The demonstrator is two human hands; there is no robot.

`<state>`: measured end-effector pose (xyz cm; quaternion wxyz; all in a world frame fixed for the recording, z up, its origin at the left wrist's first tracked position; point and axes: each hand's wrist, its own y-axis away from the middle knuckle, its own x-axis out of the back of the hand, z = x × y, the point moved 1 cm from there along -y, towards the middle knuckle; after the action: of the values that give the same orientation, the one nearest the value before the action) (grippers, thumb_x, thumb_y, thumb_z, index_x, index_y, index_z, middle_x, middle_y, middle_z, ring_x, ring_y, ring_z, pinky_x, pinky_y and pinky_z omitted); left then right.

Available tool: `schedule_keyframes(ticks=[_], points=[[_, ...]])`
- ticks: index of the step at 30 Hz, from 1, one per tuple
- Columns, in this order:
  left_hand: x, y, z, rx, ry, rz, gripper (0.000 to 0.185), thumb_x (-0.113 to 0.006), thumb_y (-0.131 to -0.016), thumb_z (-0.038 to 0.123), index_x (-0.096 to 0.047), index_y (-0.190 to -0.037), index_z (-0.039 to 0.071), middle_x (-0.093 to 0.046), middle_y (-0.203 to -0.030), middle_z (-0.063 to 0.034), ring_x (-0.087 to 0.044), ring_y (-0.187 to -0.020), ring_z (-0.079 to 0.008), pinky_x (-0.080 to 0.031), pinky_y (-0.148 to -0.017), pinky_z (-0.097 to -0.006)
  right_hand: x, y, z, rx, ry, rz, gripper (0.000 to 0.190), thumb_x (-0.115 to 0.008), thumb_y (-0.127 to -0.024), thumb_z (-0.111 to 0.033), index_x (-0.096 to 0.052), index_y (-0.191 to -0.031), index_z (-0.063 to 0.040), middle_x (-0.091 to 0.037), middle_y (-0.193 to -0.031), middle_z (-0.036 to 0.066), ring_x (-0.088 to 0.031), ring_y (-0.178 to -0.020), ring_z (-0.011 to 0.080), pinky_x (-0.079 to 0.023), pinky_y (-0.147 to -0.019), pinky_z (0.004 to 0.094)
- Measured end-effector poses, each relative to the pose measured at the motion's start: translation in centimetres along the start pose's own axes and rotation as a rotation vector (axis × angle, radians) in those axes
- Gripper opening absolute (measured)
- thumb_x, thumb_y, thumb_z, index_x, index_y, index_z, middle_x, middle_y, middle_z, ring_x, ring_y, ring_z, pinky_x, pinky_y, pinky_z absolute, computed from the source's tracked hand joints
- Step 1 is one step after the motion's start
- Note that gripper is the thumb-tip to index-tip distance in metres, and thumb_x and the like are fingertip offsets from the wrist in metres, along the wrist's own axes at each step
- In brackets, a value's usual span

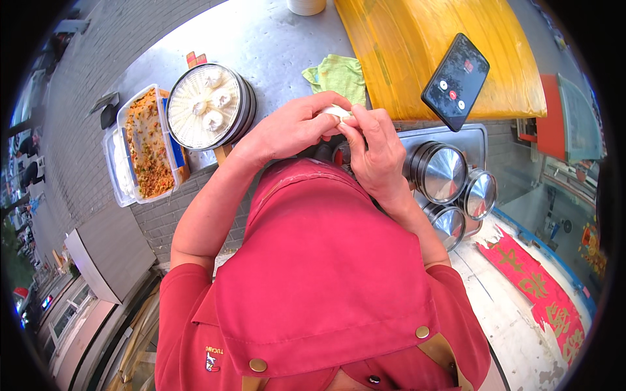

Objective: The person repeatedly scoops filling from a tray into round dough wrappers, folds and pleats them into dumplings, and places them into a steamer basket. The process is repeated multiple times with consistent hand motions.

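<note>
My left hand (293, 124) holds a small white dough bun (336, 112) between thumb and fingers, above the table edge. Fingers of my right hand (374, 141) pinch the bun's dough from the other side. Left of my hands, several pleated buns (212, 120) sit on the woven liner of a round stacked steamer (238, 132). Farther left stands a clear plastic container of orange-brown chopped filling (149, 146). Just beyond my hands lies a crumpled green cloth (340, 78).
A smartphone (456, 83) lies on a yellow-covered surface (401, 54) at the right. Below it, several round metal-lidded steamers (442, 173) stand on a metal tray (477, 139). A stack of white dishes (306, 6) stands at the metal table's (274, 44) far side.
</note>
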<state>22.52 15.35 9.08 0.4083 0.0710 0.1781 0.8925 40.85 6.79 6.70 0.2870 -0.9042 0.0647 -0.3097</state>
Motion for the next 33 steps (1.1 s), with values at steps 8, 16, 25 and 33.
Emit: schedule_keyframes(ticks=[8, 16, 25, 33], points=[[0.2, -0.3, 0.2, -0.043, -0.149, 0.001, 0.041, -0.053, -0.109, 0.031, -0.069, -0.134, 0.003, -0.071, -0.106, -0.002, -0.058, -0.091, -0.0088, -0.047, -0.076, -0.0252, -0.2, -0.9, 0.0, 0.13, -0.039, 0.001, 0.057, -0.077, -0.093, 0.01, -0.061, -0.147, -0.002, -0.069, -0.108, 0.016, -0.072, -0.091, 0.0303, -0.061, -0.075, 0.0377], [-4.4, 0.3, -3.9, -0.179, 0.46, 0.352, 0.061, -0.039, -0.115, 0.056, -0.062, -0.141, 0.006, -0.069, -0.105, -0.0052, -0.062, -0.095, -0.0113, -0.049, -0.074, -0.027, -1.7, 1.0, 0.1, -0.436, -0.469, 0.106, 0.057, -0.076, -0.095, 0.007, -0.059, -0.149, -0.003, -0.069, -0.109, 0.014, -0.074, -0.089, 0.0239, -0.063, -0.072, 0.0352], [-3.3, 0.2, -3.5, -0.29, 0.067, 0.442, 0.058, -0.032, -0.119, 0.05, -0.063, -0.111, 0.001, -0.064, -0.078, -0.0036, -0.056, -0.063, -0.0105, -0.046, -0.058, -0.0273, -1.2, -0.9, 0.2, 0.109, -0.14, 0.013, 0.066, -0.078, -0.092, 0.01, -0.058, -0.152, -0.005, -0.07, -0.11, 0.014, -0.072, -0.09, 0.0262, -0.061, -0.075, 0.0361], [-1.3, 0.8, 1.2, -0.223, -0.13, 0.285, 0.048, -0.043, -0.116, 0.044, -0.062, -0.115, 0.0, -0.068, -0.078, -0.0094, -0.064, -0.066, -0.0169, -0.05, -0.059, -0.0308, -0.5, -0.3, -0.7, -0.053, -0.302, 0.012, 0.058, -0.071, -0.099, 0.011, -0.055, -0.153, -0.003, -0.068, -0.112, 0.014, -0.071, -0.088, 0.0208, -0.062, -0.078, 0.0341]])
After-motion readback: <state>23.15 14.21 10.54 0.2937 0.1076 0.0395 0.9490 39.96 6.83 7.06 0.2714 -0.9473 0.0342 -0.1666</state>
